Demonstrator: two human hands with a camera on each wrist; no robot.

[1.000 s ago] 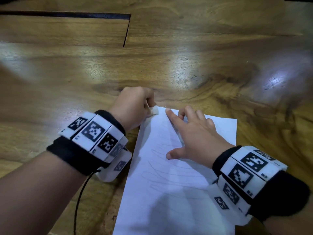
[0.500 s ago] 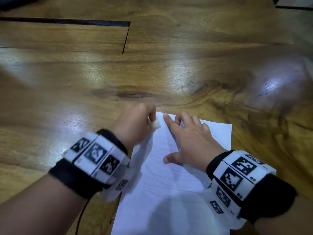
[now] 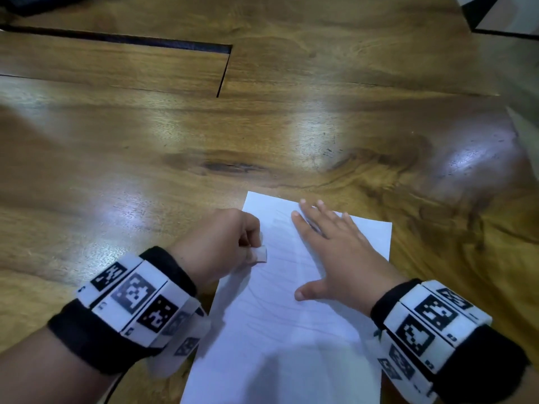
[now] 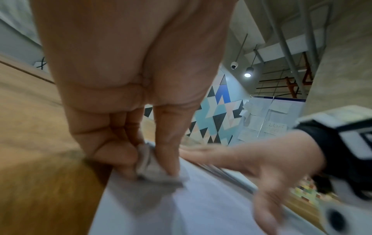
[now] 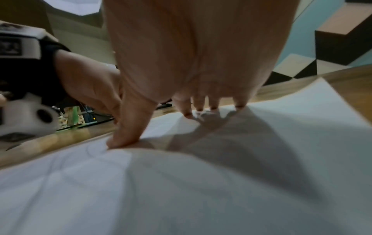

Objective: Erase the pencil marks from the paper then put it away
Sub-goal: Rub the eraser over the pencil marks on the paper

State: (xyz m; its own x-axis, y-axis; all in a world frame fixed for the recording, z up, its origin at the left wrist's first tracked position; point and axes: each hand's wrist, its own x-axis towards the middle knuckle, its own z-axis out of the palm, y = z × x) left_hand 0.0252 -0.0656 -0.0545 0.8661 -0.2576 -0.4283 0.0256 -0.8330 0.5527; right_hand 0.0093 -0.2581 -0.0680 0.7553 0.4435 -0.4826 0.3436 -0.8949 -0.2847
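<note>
A white sheet of paper (image 3: 280, 330) with faint pencil lines lies on the wooden table (image 3: 204, 141), near its front edge. My left hand (image 3: 221, 246) pinches a small white eraser (image 3: 260, 253) between thumb and fingers and holds it down on the paper's left side. In the left wrist view the eraser (image 4: 153, 168) shows blurred against the paper (image 4: 181, 206). My right hand (image 3: 335, 252) lies flat on the sheet's upper right part, fingers spread and straight. The right wrist view shows its fingertips (image 5: 199, 108) and thumb pressing the paper (image 5: 201, 190).
A dark slot with a rectangular cut-out (image 3: 221, 71) runs across the far left of the table. A black-and-white object (image 3: 507, 16) sits at the far right corner. Bare glossy wood stretches beyond and left of the paper.
My left hand has drawn the eraser down from the sheet's top left corner to further along its left side. My right fingers have straightened out flat on the sheet.
</note>
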